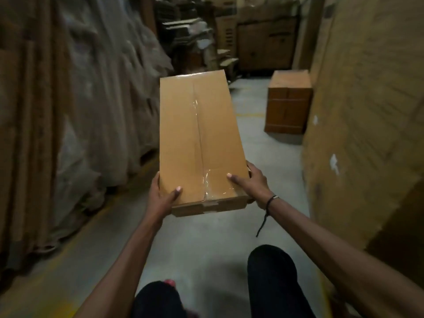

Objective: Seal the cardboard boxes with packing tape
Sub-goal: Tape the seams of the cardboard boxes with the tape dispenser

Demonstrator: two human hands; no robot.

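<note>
Nearest the camera are the person's dark trouser knees (271, 278) over a grey concrete floor (206, 249), and from there both arms reach forward to a long box (199, 143) held in the air at about waist height, its far end pointing away down the aisle. The left hand (161, 195) grips the near left corner, thumb on the top face and fingers wrapped down the side; the right hand (251, 182) holds the near right corner the same way, thumb lying flat on top, with a dark cord (267, 208) looped at the wrist. Clear tape (207, 182) glints along the centre seam of the top flaps and folds over the near end, so this box looks sealed on the face shown; the far end and underside are hidden. No tape roll or dispenser is in view. Farther off, to the right, two boxes (289, 102) stand stacked on the floor just beside a tall cardboard wall (367, 111); whether they are taped is too blurred to tell. Wrapped stock (80, 99) lines the left, more cartons (263, 47) the far end. My guess is this box is being carried to the stack, with any other boxes left to seal.
</note>
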